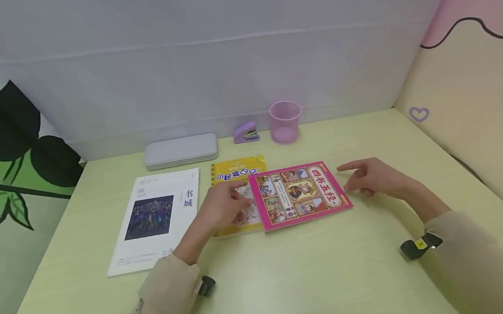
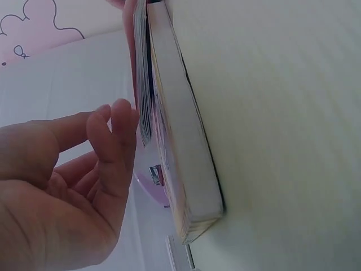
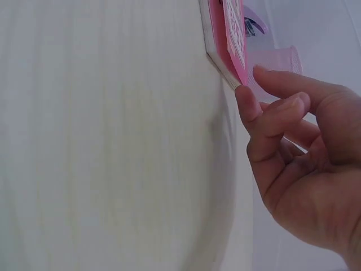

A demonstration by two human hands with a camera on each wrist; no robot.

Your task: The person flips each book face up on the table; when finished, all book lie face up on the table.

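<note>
Pink book (image 1: 300,194) lies between both hands.

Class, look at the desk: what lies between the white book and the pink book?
In the head view, the yellow book lies between the white book and the pink book, partly under the pink one, with the left hand resting on it.

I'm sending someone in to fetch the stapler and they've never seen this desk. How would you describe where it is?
Look along the back edge of the pale green desk, by the wall. The stapler sits between the grey case and the pink mesh cup. It is the only small purple item there.
</note>
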